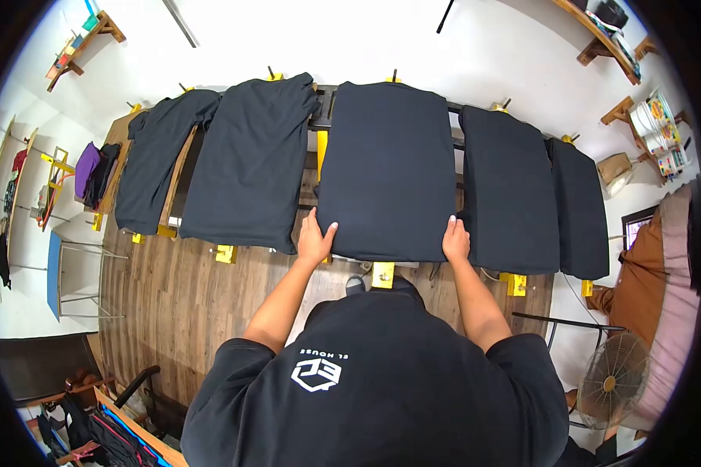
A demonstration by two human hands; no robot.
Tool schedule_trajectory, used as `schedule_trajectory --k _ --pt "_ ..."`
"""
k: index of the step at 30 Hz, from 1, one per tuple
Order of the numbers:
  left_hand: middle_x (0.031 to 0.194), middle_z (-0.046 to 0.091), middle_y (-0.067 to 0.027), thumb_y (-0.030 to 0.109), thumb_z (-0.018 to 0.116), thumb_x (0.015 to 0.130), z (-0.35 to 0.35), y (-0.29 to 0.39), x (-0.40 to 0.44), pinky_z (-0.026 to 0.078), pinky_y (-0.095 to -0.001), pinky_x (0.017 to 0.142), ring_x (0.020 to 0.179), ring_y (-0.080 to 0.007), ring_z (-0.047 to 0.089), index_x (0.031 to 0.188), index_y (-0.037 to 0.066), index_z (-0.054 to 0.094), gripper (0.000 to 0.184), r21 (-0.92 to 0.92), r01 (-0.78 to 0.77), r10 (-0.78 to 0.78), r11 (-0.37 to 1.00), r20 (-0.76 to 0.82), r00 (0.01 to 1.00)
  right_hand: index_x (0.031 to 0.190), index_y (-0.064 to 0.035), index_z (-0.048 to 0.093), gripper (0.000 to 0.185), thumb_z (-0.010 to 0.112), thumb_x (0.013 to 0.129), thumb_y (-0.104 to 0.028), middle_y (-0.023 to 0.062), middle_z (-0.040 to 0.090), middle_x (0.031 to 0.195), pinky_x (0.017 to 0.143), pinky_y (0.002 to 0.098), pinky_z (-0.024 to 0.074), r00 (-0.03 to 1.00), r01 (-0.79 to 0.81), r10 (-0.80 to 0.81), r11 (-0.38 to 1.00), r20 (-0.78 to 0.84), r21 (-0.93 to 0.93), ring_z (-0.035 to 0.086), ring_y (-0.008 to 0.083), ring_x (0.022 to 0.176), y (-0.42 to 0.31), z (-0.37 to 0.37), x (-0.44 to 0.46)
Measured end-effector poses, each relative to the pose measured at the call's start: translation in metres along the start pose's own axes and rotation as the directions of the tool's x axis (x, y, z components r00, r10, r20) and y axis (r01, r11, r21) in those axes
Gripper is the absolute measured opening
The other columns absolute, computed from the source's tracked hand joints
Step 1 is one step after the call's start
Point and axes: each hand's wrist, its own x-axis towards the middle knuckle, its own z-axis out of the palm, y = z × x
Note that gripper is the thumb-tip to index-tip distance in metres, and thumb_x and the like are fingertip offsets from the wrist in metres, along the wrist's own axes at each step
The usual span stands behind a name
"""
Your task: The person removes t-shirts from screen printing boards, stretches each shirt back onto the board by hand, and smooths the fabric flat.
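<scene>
Touching middle black garment (387,171) near lower corners: left hand (315,240), right hand (456,240), 2 half-curled; cannot tell whether gripping.

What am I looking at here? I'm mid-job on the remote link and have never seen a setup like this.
It's one picture, from a camera worn on the head, looking forward and down. There's no robot: you see the wearer's bare left hand and right hand. They touch opposite sides of the middle black cloth, near its lower corners; gripping or merely touching is hard to tell. Two more black cloths lie on each side, draped over what look like flat boards.
</scene>
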Motion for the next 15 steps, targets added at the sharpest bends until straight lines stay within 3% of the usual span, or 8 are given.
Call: schedule_trajectory --k 4,6,7,9,10,11,13,15 --pt "0.139 0.056 -0.0281 0.048 0.066 0.099 0.020 -0.015 0.004 0.045 -0.0490 0.110 0.130 -0.0463 0.055 0.157 -0.001 0.034 0.082 -0.017 0.044 -0.044 0.999 -0.031 0.999 0.113 -0.0064 0.067 0.050 0.038 0.111 -0.047 0.0284 0.071 0.111 0.089 0.0603 0.0508 0.996 0.016 -0.016 1.000 -0.093 0.000 0.065 0.0528 0.104 0.004 0.005 0.001" --pt "0.137 0.058 -0.0268 0.049 0.064 0.100 0.021 -0.018 0.001 0.045 -0.0488 0.109 0.128 -0.0444 0.057 0.156 0.001 0.037 0.079 -0.099 0.053 -0.057 0.994 -0.044 0.997 0.109 -0.0071 0.068 0.044 0.045 0.110 -0.045 0.0246 0.073 0.108 0.086 0.0570 0.0519 0.957 -0.168 0.181 0.983 -0.228 0.076 0.066 0.0491 0.102 0.006 -0.001 0.003" --pt "0.137 0.058 -0.0268 0.049 0.064 0.100 0.021 -0.020 -0.001 0.045 -0.0488 0.109 0.128 -0.0444 0.057 0.156 0.001 0.037 0.079 -0.100 0.046 -0.051 0.994 -0.044 0.998 0.108 -0.0079 0.067 0.036 0.053 0.108 -0.041 0.0197 0.075 0.101 0.083 0.0532 0.0527 0.923 -0.139 0.186 0.978 -0.338 0.159 0.069 0.0433 0.098 0.008 -0.003 -0.003" --pt "0.134 0.060 -0.0250 0.046 0.065 0.100 0.019 -0.026 -0.006 0.045 -0.0493 0.108 0.126 -0.0421 0.058 0.153 0.001 0.042 0.073 -0.061 0.060 -0.067 0.996 -0.128 0.989 0.109 -0.0083 0.067 0.032 0.057 0.106 -0.038 0.0181 0.075 0.099 0.083 0.0515 0.0529 0.907 -0.116 0.197 0.967 -0.372 0.229 0.070 0.0417 0.095 0.005 -0.011 -0.015" --pt "0.129 0.062 -0.0217 0.039 0.069 0.099 0.017 -0.027 -0.011 0.046 -0.0486 0.106 0.121 -0.0391 0.060 0.145 0.002 0.052 0.061 -0.075 0.005 -0.022 0.997 -0.226 0.974 0.109 -0.0087 0.066 0.028 0.060 0.105 -0.036 0.0165 0.074 0.097 0.082 0.0497 0.0531 0.893 -0.092 0.210 0.951 -0.398 0.294 0.070 0.0400 0.093 0.003 -0.016 -0.023" --pt "0.126 0.063 -0.0192 0.036 0.071 0.098 0.014 -0.029 -0.017 0.047 -0.0476 0.103 0.117 -0.0379 0.061 0.140 0.004 0.056 0.055 -0.118 -0.099 0.064 0.988 -0.267 0.962 0.110 -0.0100 0.067 0.022 0.067 0.101 -0.030 0.0119 0.070 0.105 0.089 0.0474 0.0512 0.919 0.086 0.028 0.959 -0.394 0.271 0.066 0.0358 0.100 0.010 -0.016 -0.026" --pt "0.119 0.065 -0.0109 0.029 0.078 0.092 -0.011 -0.008 -0.031 0.047 -0.0456 0.098 0.113 -0.0343 0.062 0.127 0.011 0.067 0.040 -0.091 -0.236 0.201 0.967 -0.290 0.936 0.111 -0.0108 0.067 0.022 0.071 0.097 -0.028 0.0101 0.064 0.118 0.097 0.0480 0.0460 0.851 0.311 -0.304 0.949 -0.428 -0.053 0.060 0.0345 0.113 -0.013 -0.032 -0.056" --pt "0.118 0.066 -0.0066 0.030 0.080 0.090 -0.019 0.007 -0.038 0.045 -0.0456 0.099 0.115 -0.0322 0.061 0.121 0.015 0.071 0.036 0.042 -0.323 0.325 0.945 -0.197 0.925 0.110 -0.0136 0.068 0.022 0.073 0.095 -0.029 0.0086 0.061 0.123 0.101 0.0467 0.0413 0.885 0.408 -0.403 0.913 -0.233 -0.029 0.055 0.0332 0.119 -0.021 -0.031 -0.070"
